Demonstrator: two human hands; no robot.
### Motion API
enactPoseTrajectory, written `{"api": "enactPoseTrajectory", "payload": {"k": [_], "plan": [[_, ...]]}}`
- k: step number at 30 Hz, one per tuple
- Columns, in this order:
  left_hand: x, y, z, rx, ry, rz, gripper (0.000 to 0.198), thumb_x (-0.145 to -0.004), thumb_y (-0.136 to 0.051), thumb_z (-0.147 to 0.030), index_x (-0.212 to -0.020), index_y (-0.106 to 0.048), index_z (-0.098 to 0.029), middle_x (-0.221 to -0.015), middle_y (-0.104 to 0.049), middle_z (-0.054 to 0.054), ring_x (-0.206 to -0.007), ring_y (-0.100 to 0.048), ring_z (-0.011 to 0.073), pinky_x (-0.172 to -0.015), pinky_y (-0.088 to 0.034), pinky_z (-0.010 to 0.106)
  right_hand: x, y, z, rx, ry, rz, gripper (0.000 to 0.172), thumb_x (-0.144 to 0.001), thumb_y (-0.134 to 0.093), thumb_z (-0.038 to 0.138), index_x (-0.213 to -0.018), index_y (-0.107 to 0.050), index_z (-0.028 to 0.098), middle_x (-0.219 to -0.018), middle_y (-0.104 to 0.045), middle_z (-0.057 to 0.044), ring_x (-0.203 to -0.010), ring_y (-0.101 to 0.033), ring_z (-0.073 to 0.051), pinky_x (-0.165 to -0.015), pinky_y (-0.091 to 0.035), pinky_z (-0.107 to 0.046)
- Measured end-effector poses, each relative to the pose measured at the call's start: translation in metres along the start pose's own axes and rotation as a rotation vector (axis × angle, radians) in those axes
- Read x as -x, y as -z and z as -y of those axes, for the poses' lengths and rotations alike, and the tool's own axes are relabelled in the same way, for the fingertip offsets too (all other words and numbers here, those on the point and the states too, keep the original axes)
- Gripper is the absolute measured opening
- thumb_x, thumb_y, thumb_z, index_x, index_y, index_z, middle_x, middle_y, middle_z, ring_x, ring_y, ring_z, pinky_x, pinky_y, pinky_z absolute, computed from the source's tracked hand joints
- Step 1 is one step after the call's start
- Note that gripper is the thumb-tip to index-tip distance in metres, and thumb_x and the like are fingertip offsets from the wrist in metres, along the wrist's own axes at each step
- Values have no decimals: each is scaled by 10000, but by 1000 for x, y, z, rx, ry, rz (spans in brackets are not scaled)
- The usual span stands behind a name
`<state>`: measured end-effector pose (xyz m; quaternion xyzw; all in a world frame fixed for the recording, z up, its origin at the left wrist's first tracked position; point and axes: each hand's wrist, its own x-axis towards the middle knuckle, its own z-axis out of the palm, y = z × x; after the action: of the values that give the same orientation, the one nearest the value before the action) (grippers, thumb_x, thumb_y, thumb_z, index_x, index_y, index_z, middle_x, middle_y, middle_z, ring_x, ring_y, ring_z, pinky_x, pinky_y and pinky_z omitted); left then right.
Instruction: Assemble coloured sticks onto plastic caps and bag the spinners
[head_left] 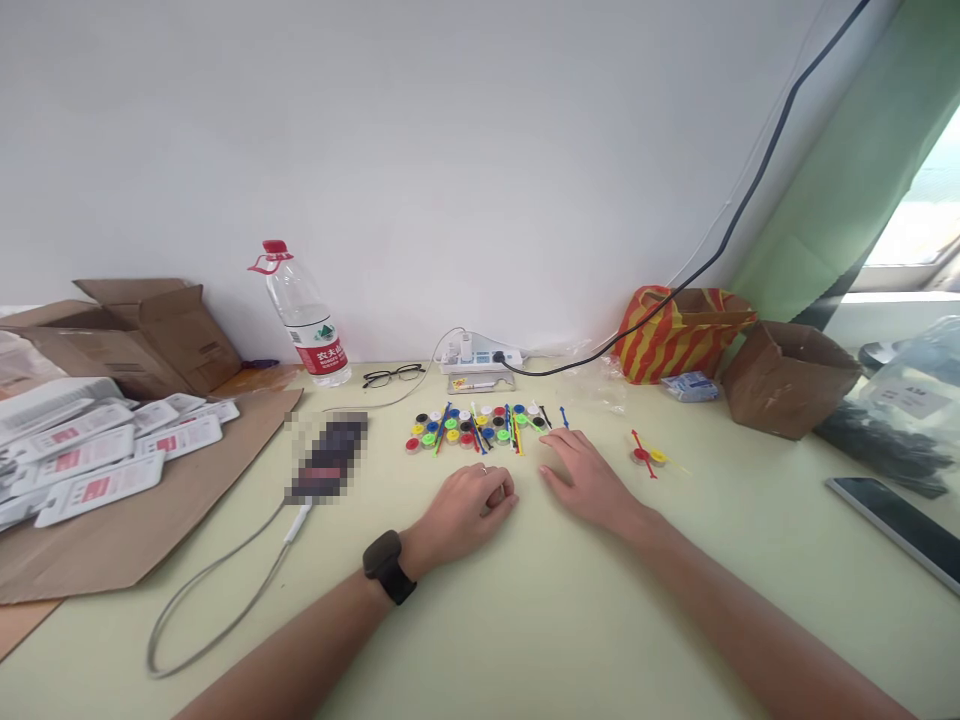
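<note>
Small round discs in red, yellow, blue, green, black and white lie in rows on the pale green table. Thin coloured arrow-shaped sticks lie across and among them. My left hand, with a ring and a black watch at the wrist, rests just in front of the discs, its fingers curled in and nothing showing between them. Beside the right end of the rows, my right hand is open, palm down, thumb apart, fingertips close to the sticks. Further right lie a red disc and a yellow disc with a red arrow.
Left: a blurred-out phone on a cable, packaged cards on cardboard, an open box and a water bottle. Behind: glasses and a power strip. Right: a striped bag, a brown box and a dark-screened device.
</note>
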<state>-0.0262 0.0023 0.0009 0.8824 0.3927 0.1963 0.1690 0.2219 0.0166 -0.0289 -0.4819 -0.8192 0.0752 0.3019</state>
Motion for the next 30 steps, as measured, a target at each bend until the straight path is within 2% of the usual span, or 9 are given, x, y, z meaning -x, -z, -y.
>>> {"api": "enactPoseTrajectory", "payload": {"k": [4, 8, 13, 15, 18, 21, 26, 28, 30], "plan": [[0, -1, 1, -5, -4, -2, 96, -983, -523, -251, -917, -589, -230, -755, -592, -20, -731, -521, 181, -684, -373, 306, 0, 2, 2, 0, 0, -2, 199, -945, -553, 212, -1143, -572, 208, -1152, -639, -112, -1099, -567, -285, -951, -495, -451], [-1, 0, 1, -1, -4, 3, 99, -985, -517, -253, -922, -590, -230, -756, -594, -15, -734, -526, 185, -684, -372, 306, -1, 7, 6, 4, -2, -10, 14, -949, -539, 209, -941, -537, 220, -973, -637, -72, -948, -567, -252, -839, -481, -391], [-1, 0, 0, -6, -5, 13, 101, -989, -515, -257, -924, -587, -229, -753, -596, -13, -738, -527, 187, -679, -370, 309, -2, 11, 10, 18, -39, -102, 295, -960, -529, 244, -697, -396, 225, -687, -538, -7, -716, -511, -188, -663, -377, -307], [0, 1, 0, -10, -9, 15, 104, -992, -515, -262, -922, -586, -230, -757, -596, -14, -745, -531, 186, -683, -374, 308, 0, 12, 11, 15, -56, -141, 411, -967, -530, 277, -626, -306, 223, -582, -429, 22, -606, -425, -155, -602, -310, -299], [0, 1, 0, -14, 1, 16, 94, -993, -528, -295, -954, -587, -234, -770, -595, -17, -747, -538, 186, -694, -386, 310, 5, 16, 14, -57, -85, -160, 512, -973, -537, 324, -593, -213, 217, -527, -266, 53, -522, -268, -121, -550, -227, -305], [1, 1, 0, -20, 21, 17, 117, -975, -572, -348, -1012, -586, -238, -792, -591, -18, -751, -548, 187, -716, -404, 320, 8, 21, 16, -141, -111, -187, 533, -974, -541, 345, -598, -187, 215, -542, -198, 59, -522, -205, -113, -537, -192, -310], [2, 0, 1, -9, 30, 35, 232, -969, -584, -377, -1161, -566, -247, -823, -593, -16, -778, -572, 196, -773, -441, 346, 5, 25, 13, -197, -140, -255, 505, -968, -538, 351, -616, -203, 218, -575, -225, 50, -559, -234, -118, -554, -207, -305], [2, 0, 2, 3, 34, 37, 300, -973, -579, -382, -1241, -540, -254, -831, -597, -13, -792, -579, 202, -797, -451, 356, 5, 25, 12, -213, -172, -212, 501, -965, -542, 354, -616, -208, 217, -585, -226, 48, -566, -232, -117, -552, -200, -303], [2, 0, 1, 8, 35, 36, 362, -976, -576, -391, -1307, -514, -258, -839, -599, -9, -807, -583, 209, -810, -456, 362, 5, 24, 11, -262, -193, -71, 511, -956, -556, 362, -610, -208, 216, -588, -208, 51, -561, -212, -112, -543, -185, -301]]}}
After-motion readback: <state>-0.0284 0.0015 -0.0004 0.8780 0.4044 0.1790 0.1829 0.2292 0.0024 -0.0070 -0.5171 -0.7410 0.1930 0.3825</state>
